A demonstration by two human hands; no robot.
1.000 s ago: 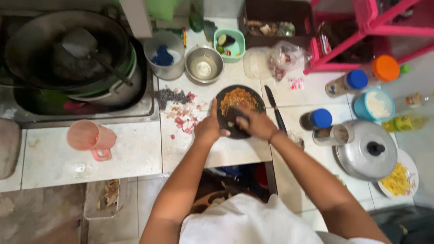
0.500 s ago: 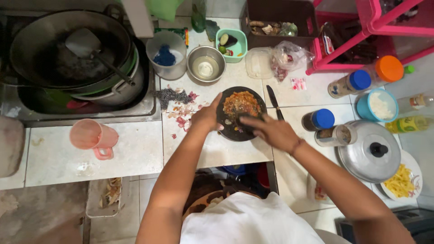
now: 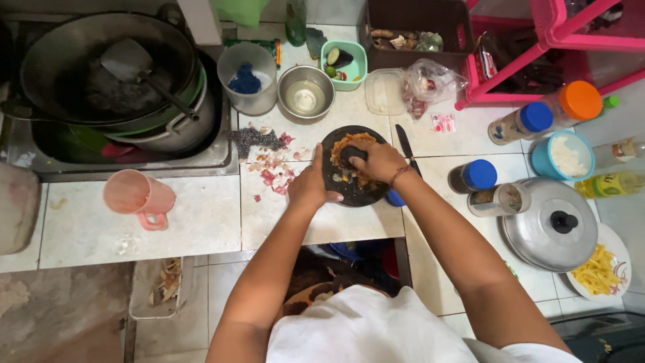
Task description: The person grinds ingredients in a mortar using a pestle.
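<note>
Right hand (image 3: 377, 160) wrapped around dark pestle (image 3: 352, 154), pressed into orange-brown paste, left hand (image 3: 310, 186) spread flat against rim of black stone mortar (image 3: 336, 193) at frame centre, knife (image 3: 406, 146) just right, steel bowl (image 3: 306, 92) above, pink jug (image 3: 138, 196) at left.

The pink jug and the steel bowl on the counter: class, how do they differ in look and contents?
The pink jug is translucent plastic with a side handle; the steel bowl is shiny metal with no handle. The jug stands taller and narrower, the bowl low and wide. The jug's contents cannot be made out, while the bowl holds a little pale liquid. Both stand upright on the white tiled counter, untouched by either hand.
</note>
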